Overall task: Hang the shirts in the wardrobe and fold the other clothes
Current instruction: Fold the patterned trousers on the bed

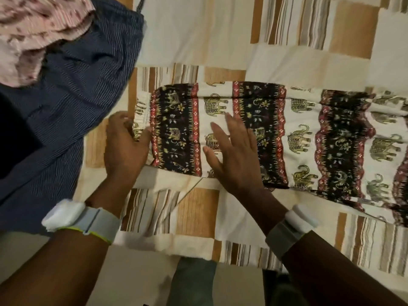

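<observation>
one garment in play rn: the elephant-print pants, laid out flat on the striped patchwork bedspread, so this looks like the folding half of the job, not the hanging half. looks like they're already folded lengthwise into one long strip, tho i can't tell that for sure.

left hand is at the elastic waistband end, fingers curled round the gathered edge w/ the thumb on top, pinching it. right hand lies flat on the cloth just beside it, fingers straight and spread, prob smoothing or pinning the fabric down.

orientation: long axis runs left-right across the view, waistband pointing left toward the left hand, leg end heading off the right edge and sagging a bit lower there. far cuff isn't visible.

next move imo is folding across the short way, either end over to the other. needs the right palm to hold the crease line while the pinched edge gets lifted, and the print bands kept lined up so it doesn't skew.

other stuff: a navy pinstripe garment heaped at left, touching nothing of the pants, w/ a pink printed piece on top of it, both still unfolded.
</observation>
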The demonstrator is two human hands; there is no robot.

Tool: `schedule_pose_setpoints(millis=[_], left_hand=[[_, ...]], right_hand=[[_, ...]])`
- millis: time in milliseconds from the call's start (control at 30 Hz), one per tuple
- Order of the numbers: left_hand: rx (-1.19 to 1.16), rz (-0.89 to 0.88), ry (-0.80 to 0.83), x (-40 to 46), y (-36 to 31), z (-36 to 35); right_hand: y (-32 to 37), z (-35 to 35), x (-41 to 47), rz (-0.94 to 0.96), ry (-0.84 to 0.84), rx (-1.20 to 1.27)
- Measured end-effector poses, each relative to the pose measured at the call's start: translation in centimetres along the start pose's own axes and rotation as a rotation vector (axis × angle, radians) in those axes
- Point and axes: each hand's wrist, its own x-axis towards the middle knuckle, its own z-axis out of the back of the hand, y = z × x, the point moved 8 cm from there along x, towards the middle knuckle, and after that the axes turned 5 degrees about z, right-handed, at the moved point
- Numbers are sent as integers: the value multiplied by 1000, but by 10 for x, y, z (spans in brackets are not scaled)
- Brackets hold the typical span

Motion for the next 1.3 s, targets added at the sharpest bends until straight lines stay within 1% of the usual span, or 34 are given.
schedule_pose_setpoints(millis=[67, 100, 133, 200, 267, 300, 367, 433, 500, 600, 667, 700, 733, 767, 833, 867, 933, 1000, 1067, 1133, 1200, 1233, 1300], left_hand=[[153, -157, -137, -16, -33, 6], [167, -271, -130, -26, -55, 0], [151, -409, -55, -40, -79, -17], [154, -637, 172, -72, -116, -59], [263, -748, 356, -97, -129, -103], [342, -775, 416, -108, -136, -129], [472, -763, 430, -113, -137, -157], [441, -698, 394, -107, -138, -166], [406, -615, 337, -104, -142, -171], [413, -441, 227, -99, -148, -171], [407, -408, 204, -124, -184, -195], [409, -424, 202, -125, -188, -194], [446, -509, 207, -137, -206, -203], [489, -631, 233, -154, -224, -219], [516, -834, 327, -196, -262, -255], [511, -894, 381, -217, -278, -273], [493, -990, 463, -262, -317, -314], [496, -1017, 515, -287, -341, -342], [434, -996, 531, -302, -365, -357], [323, -1019, 494, -324, -401, -365], [215, -1090, 409, -341, -433, -359], [183, -1139, 387, -350, -446, -359], [170, -1241, 408, -375, -469, -370]], right_hand=[[-16, -18, 0, -16, 95, -66], [-18, -23, 0, 8, 114, -98], [-22, -25, -3, 26, 121, -127], [-26, -20, -8, 48, 95, -150], [-44, -11, -20, 10, 60, -164], [-69, -2, -33, -35, 52, -190], [-116, 14, -56, -109, 48, -215], [-166, 32, -80, -197, 51, -215], [-217, 60, -108, -301, -3, -213], [-277, 91, -149, -461, -90, -172], [-323, 119, -183, -561, -124, -108], [-320, 115, -181, -541, -117, -72], [-321, 118, -184, -515, -139, -17], [-321, 127, -187, -486, -184, 27], [-329, 155, -200, -475, -338, 51], [-336, 170, -211, -507, -417, 56], [-367, 205, -242, -601, -555, 45], [-397, 223, -268, -715, -652, 63], [-428, 232, -295, -918, -740, 138], [-459, 238, -329, -1132, -843, 256], [-479, 229, -349, -1288, -913, 423], [-485, 222, -356, -1346, -944, 525], [-496, 207, -369, -1435, -979, 729]])
